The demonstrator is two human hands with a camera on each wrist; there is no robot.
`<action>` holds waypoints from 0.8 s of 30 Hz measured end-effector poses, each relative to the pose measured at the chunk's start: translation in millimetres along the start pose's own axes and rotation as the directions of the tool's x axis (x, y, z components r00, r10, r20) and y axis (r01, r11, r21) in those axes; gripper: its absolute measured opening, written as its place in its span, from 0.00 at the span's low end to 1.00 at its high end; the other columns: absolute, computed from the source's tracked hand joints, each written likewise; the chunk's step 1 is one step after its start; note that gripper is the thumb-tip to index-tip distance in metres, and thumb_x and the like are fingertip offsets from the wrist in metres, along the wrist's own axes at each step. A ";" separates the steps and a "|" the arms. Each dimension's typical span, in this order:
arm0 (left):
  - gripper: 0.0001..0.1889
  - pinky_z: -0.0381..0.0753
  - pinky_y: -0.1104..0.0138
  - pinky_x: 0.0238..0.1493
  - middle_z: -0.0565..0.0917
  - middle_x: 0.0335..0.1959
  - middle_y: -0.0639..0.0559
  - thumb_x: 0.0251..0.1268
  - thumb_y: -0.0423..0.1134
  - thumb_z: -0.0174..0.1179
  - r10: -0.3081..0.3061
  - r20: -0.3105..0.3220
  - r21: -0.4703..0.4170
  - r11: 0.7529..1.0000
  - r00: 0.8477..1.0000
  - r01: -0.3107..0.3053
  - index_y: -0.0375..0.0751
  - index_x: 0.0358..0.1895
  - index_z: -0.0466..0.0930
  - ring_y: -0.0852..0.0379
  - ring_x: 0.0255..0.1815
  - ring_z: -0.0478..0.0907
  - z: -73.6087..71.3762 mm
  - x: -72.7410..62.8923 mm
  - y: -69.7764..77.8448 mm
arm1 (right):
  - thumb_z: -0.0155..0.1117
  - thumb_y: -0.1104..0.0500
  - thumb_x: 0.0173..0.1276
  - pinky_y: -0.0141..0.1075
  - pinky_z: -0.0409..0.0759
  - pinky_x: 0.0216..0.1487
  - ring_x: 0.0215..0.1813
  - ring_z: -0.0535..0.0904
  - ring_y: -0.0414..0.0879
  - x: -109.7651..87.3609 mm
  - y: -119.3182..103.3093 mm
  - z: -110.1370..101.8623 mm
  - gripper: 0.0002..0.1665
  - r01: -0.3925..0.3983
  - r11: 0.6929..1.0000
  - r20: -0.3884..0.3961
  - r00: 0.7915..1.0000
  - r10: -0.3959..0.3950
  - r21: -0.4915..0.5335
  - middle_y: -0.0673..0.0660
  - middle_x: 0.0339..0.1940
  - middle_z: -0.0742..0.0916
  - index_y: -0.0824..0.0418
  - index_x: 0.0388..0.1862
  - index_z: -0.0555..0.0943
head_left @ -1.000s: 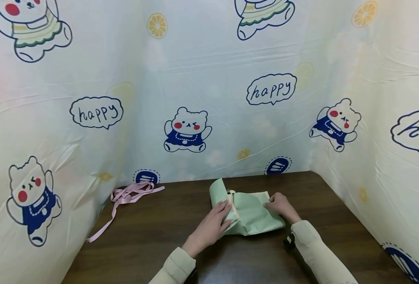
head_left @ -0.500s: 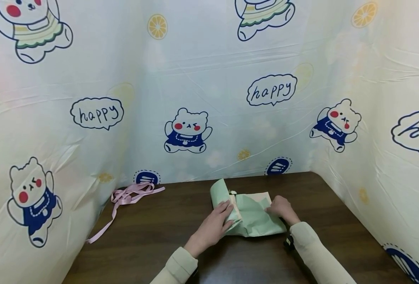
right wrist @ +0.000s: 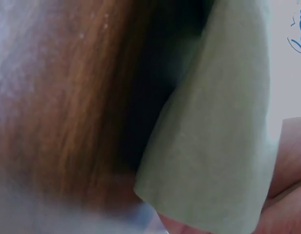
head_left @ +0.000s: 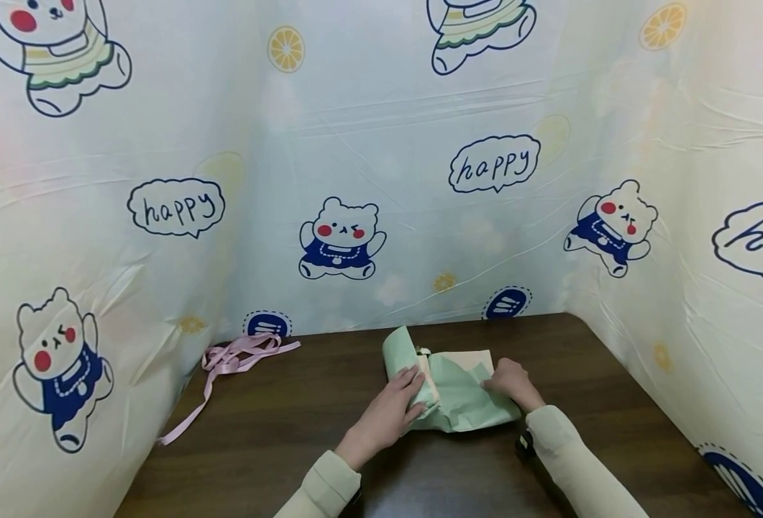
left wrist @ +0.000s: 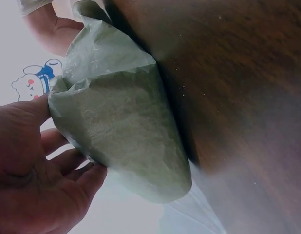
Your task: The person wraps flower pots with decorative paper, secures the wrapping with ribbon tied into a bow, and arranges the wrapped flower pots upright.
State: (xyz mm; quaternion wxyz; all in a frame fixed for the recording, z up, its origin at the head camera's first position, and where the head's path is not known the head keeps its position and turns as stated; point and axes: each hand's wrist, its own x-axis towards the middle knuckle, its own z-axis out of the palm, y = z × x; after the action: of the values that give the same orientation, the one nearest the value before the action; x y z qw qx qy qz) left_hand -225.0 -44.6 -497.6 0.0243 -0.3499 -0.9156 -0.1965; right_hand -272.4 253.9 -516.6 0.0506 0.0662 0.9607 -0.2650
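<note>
Light green wrapping paper [head_left: 468,403] lies folded into a bundle on the dark wood table, with a pale cream layer [head_left: 474,358] showing along its back right. My left hand [head_left: 390,410] rests on the bundle's left part, fingers extended over a pale-edged fold; the left wrist view has its fingertips against the paper's edge. On the right side, my right hand [head_left: 513,381] pinches the green paper with curled fingers. In the right wrist view a green paper flap [right wrist: 214,136] hides much of that hand. What the paper encloses is hidden.
A loosely heaped pink ribbon [head_left: 241,354] lies at the table's back left, one end trailing toward the front. A printed plastic curtain [head_left: 413,237] hangs around the back and sides of the wooden table [head_left: 277,439].
My right hand has shifted slightly right and down with the paper, and more of the cream layer shows at the back right. My left hand has barely moved.
</note>
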 end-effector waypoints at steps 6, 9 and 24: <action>0.30 0.70 0.54 0.72 0.62 0.79 0.40 0.78 0.46 0.56 0.032 -0.016 0.044 0.999 0.999 -0.031 0.36 0.77 0.64 0.41 0.79 0.59 0.3 -0.4 0.4 | 0.76 0.55 0.60 0.45 0.75 0.38 0.29 0.74 0.50 3.4 2.5 3.3 0.19 -0.013 1.000 0.005 1.000 0.013 0.003 0.57 0.25 0.79 0.65 0.26 0.75; 0.30 0.71 0.53 0.71 0.63 0.79 0.39 0.78 0.45 0.56 0.041 -0.026 0.052 0.998 0.999 -0.039 0.35 0.76 0.64 0.40 0.78 0.61 0.5 -0.7 0.6 | 0.75 0.56 0.60 0.47 0.77 0.39 0.31 0.76 0.51 2.7 0.4 0.7 0.19 -0.027 1.000 0.006 1.000 0.027 0.014 0.59 0.27 0.81 0.67 0.28 0.76; 0.29 0.71 0.54 0.70 0.64 0.78 0.39 0.77 0.43 0.58 0.023 -0.032 0.065 0.998 0.999 -0.021 0.36 0.76 0.66 0.41 0.78 0.62 0.3 1.0 1.8 | 0.72 0.56 0.64 0.43 0.78 0.34 0.33 0.76 0.52 -8.0 8.2 -18.0 0.24 -0.015 0.974 0.041 0.999 0.006 0.226 0.65 0.32 0.80 0.78 0.39 0.74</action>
State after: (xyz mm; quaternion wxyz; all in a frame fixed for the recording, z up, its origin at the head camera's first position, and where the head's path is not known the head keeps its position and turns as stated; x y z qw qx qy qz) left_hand -224.6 -42.6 -497.1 0.0526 -0.3556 -0.9172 -0.1719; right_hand -264.3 269.3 -504.2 0.0632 0.0711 0.9226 -0.3738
